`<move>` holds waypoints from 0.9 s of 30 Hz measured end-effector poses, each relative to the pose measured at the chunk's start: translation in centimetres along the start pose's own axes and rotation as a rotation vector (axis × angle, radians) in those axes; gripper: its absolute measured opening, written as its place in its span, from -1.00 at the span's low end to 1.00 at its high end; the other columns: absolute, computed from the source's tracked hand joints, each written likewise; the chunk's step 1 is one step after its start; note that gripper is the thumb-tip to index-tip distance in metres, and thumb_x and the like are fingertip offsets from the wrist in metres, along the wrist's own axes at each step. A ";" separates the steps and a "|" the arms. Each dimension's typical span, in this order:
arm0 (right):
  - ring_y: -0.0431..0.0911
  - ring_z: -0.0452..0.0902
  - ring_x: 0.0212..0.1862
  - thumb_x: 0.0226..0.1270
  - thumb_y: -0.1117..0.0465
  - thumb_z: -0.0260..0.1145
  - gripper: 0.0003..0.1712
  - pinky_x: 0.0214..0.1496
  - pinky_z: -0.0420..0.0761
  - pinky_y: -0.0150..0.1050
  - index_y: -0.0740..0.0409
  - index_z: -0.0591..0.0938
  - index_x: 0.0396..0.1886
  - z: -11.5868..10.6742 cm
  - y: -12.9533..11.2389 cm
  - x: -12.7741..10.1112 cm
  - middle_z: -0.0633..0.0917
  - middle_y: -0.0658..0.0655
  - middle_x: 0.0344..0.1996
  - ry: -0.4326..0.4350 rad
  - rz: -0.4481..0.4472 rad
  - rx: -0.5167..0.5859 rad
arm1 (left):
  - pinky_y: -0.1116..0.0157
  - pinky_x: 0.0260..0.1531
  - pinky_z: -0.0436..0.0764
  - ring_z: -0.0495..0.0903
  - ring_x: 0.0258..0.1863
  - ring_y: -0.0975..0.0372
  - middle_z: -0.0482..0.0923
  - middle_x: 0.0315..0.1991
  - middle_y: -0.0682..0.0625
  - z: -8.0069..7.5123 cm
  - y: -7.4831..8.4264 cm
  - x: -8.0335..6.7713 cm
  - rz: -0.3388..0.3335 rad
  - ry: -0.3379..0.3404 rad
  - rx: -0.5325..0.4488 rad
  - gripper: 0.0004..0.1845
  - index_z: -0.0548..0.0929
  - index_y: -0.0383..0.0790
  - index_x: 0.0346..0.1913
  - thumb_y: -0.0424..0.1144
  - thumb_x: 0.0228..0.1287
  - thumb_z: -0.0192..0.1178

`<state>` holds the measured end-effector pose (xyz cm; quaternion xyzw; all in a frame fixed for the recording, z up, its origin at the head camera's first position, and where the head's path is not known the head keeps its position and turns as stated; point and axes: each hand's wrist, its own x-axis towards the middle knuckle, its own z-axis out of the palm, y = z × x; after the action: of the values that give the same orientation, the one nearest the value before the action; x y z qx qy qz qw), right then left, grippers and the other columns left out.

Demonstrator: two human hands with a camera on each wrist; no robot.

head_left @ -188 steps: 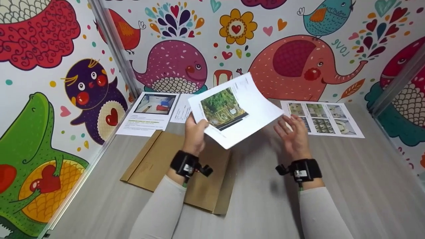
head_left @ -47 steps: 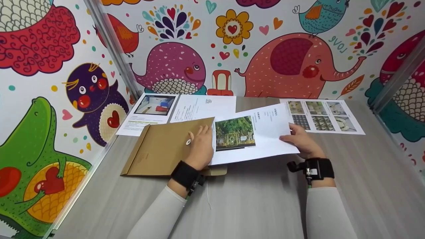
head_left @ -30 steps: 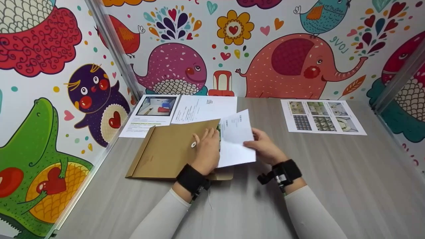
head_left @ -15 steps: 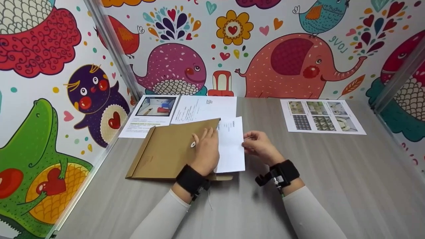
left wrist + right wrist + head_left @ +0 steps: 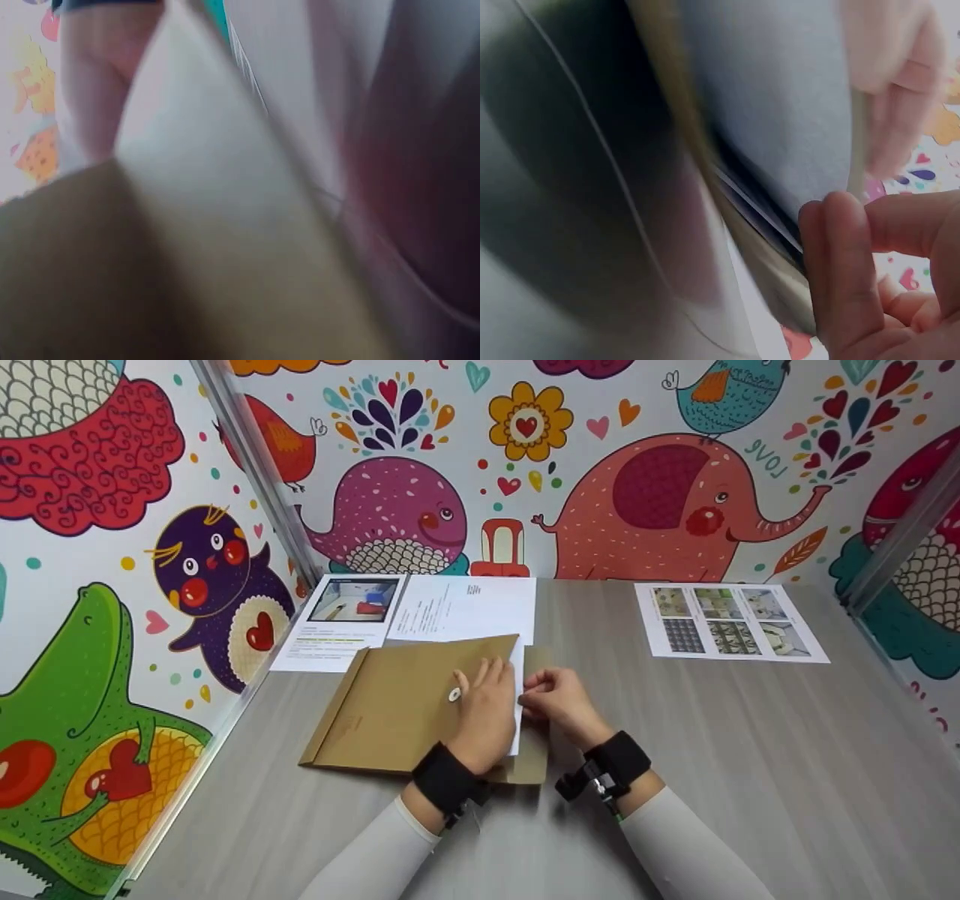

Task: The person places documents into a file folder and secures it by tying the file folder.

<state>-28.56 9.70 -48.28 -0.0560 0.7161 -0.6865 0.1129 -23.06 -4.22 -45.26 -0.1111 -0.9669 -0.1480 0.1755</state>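
A brown kraft document envelope [image 5: 405,709] with a white string button [image 5: 454,694] is tilted up above the table, its mouth facing right. My left hand [image 5: 486,716] holds it near the mouth, fingers spread over the front panel; the thumb is hidden. A white paper sheet [image 5: 518,735] is mostly inside, leaving only a narrow strip showing. My right hand [image 5: 562,701] pinches the sheet's right edge between thumb and fingers. In the right wrist view, its fingertips [image 5: 844,225] are at the envelope's mouth, beside the pale sheet [image 5: 780,97]. The left wrist view is blurred.
Behind the envelope lie a printed sheet with a photo [image 5: 322,637] and a text sheet [image 5: 480,611]. Another sheet with several small pictures [image 5: 735,622] lies at the back right of the grey table [image 5: 750,750]. Cartoon-printed walls [image 5: 517,495] enclose the table.
The photo sheet, earlier held up in my left hand, has slid leftward into the envelope, pushed by my right hand. Over the last half second the envelope has shifted slightly right.
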 end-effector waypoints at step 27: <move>-0.25 0.74 -0.36 0.45 0.35 0.35 -0.78 -0.22 0.77 -0.37 0.37 0.61 0.01 -11.3 -0.9 1.3 0.69 -0.05 -0.39 0.121 0.135 -0.058 | -0.43 0.52 0.13 0.26 0.61 -0.25 0.34 0.57 -0.35 1.0 0.5 -0.8 -0.023 -0.303 -0.202 -0.27 0.40 -0.42 0.53 -0.21 0.37 0.31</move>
<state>-32.61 20.34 -47.11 0.0307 0.7435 -0.6583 0.1137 -22.53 -3.53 -46.34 -0.1383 -0.9638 -0.2277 0.0142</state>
